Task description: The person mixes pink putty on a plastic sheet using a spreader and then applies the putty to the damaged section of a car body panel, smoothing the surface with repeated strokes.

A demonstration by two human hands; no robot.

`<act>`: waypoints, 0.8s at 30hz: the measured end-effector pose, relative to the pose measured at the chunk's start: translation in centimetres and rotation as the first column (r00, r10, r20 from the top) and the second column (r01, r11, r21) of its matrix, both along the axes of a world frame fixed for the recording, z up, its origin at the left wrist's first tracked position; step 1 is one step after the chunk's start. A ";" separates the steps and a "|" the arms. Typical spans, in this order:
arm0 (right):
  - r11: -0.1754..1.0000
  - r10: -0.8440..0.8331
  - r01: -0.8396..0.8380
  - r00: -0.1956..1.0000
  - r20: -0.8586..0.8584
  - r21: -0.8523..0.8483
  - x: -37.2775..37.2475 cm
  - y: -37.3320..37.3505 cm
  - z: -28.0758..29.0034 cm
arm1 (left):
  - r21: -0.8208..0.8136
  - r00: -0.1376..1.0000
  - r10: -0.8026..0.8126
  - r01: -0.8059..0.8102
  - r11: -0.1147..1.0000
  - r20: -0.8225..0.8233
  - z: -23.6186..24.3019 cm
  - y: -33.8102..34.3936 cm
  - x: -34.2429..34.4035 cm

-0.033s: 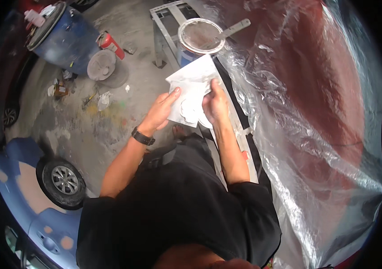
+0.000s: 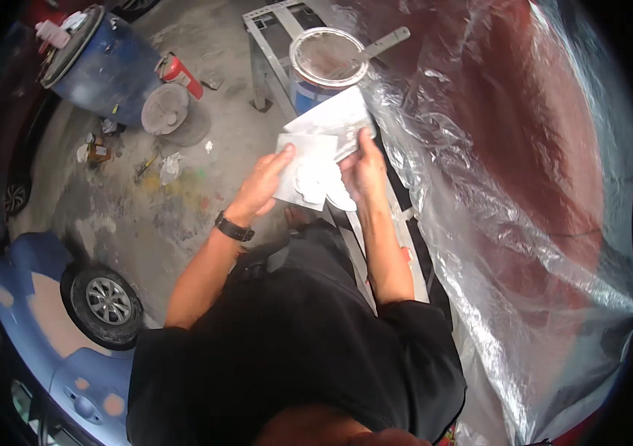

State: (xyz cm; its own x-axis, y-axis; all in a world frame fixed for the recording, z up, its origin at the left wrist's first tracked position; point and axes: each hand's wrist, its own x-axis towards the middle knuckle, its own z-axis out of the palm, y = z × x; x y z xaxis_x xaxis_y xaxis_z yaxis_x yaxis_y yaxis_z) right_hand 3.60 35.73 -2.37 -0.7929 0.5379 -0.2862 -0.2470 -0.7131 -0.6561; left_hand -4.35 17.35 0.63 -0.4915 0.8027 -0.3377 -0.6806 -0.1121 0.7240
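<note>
My left hand [image 2: 260, 186] grips the edge of a white square sheet [image 2: 295, 149], with its thumb on top. My right hand [image 2: 367, 169] pinches a second pale sheet or flat piece [image 2: 335, 111], tilted up behind the first. A bright white mass [image 2: 309, 180] lies between my hands; glare hides whether it is putty or folded material. Just beyond them, an open blue can [image 2: 309, 97] with a whitish rim has a scraper [image 2: 385, 46] lying across its top. The can stands on a narrow metal stand [image 2: 264, 30] beneath my hands.
Plastic sheeting [image 2: 495, 223] covers a red surface at right. At left are a blue drum [image 2: 101, 74], a fire extinguisher [image 2: 179, 74], a grey bucket [image 2: 171, 123] and small items on the concrete floor [image 2: 182, 186]. A blue car body [image 2: 45, 327] with primer patches and a wheel [image 2: 104, 301] are lower left.
The pale piece in my right hand has shifted right and separated from the square sheet in my left hand. My right hand has moved slightly right; my left hand slightly left.
</note>
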 end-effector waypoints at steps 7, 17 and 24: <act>0.556 -0.383 -0.013 0.883 0.270 0.831 9.7 6.4 3.2 | -0.013 0.971 0.185 -0.185 0.983 0.151 -2.4 -2.8 -1.8; -0.359 -0.444 -0.755 0.656 0.610 0.549 15.2 2.5 -3.8 | -0.129 0.895 0.306 -0.278 0.952 0.325 -7.9 -4.7 1.3; -0.492 -0.399 -0.706 0.702 0.589 0.509 15.2 3.2 -7.0 | -0.146 0.893 0.107 -0.047 0.988 0.438 -11.9 -2.0 3.0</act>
